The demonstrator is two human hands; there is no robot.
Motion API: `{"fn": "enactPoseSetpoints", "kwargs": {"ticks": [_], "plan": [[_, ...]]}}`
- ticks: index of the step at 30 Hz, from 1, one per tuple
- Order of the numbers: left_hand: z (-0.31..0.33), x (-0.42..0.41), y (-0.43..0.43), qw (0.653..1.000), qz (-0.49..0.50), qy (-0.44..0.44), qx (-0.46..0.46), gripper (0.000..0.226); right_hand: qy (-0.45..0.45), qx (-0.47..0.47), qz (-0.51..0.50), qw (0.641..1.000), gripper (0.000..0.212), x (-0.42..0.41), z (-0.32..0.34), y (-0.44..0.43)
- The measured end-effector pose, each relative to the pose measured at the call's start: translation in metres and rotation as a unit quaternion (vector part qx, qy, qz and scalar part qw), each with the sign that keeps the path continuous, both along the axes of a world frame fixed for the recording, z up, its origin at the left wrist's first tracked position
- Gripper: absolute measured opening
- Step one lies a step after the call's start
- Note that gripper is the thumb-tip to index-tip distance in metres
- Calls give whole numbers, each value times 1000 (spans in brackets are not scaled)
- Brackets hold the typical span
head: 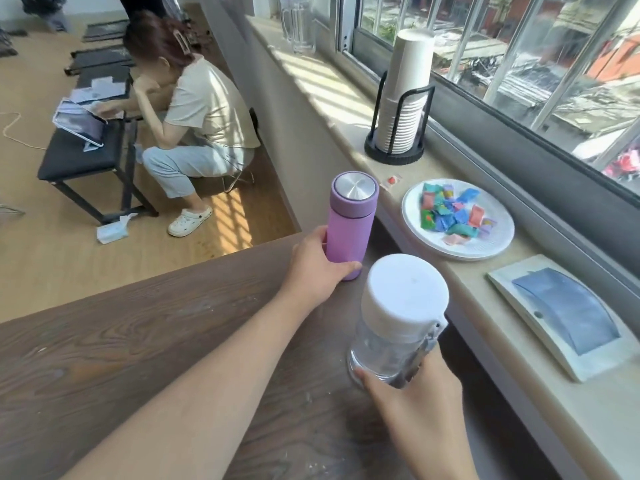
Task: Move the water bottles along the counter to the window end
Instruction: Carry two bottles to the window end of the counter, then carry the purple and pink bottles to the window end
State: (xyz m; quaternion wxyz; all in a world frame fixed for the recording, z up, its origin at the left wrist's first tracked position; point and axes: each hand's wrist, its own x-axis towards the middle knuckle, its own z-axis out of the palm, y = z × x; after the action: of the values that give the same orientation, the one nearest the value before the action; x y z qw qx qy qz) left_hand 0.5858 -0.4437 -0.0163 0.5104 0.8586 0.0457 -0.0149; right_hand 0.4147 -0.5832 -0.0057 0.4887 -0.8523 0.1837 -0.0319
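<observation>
The left hand (313, 268) is gripping the purple flask (349, 226) low, the right hand (412, 386) clasping the clear bottle (394, 341) near its base; both standing upright on the desk (138, 341) beside the sill. Sliding slowly is keeping them from tipping.

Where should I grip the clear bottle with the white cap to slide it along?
Low on the body of the clear bottle, from the near side, as the right hand does now. The wide white cap overhangs the body and a strap hangs on its right side, so the lower wall is the better hold.
</observation>
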Motion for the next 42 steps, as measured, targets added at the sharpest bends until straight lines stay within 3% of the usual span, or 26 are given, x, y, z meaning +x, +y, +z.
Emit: {"fn": "enactPoseSetpoints", "kwargs": {"ticks": [6, 15, 19, 23, 29, 31, 36, 42], "plan": [[2, 0, -4, 1000, 1, -5, 11, 63, 8, 20, 8, 1000, 51, -1, -9, -8], [1, -26, 14, 999, -4, 34, -31, 82, 4, -19, -28, 999, 52, -14, -24, -4], [-4, -60, 54, 997, 9, 59, -39, 68, 2, -45, -35, 998, 45, -19, -31, -1], [-6, -102, 108, 996, 57, 48, -44, 53, 26, -9, -68, 997, 33, -29, -25, 8], [5, -171, 208, 990, 134, 36, 24, 42, 53, -46, -78, 994, 15, -45, -11, 44], [10, -196, 246, 985, 166, 38, 29, 40, 46, -59, -43, 996, 11, -53, -9, 77], [18, -268, 334, 966, 252, 51, 32, 38, -4, -104, 93, 990, 29, -64, -6, 186], [18, -373, 416, 932, 345, 90, 69, 34, -24, -146, 335, 930, 26, -88, 3, 317]]}}
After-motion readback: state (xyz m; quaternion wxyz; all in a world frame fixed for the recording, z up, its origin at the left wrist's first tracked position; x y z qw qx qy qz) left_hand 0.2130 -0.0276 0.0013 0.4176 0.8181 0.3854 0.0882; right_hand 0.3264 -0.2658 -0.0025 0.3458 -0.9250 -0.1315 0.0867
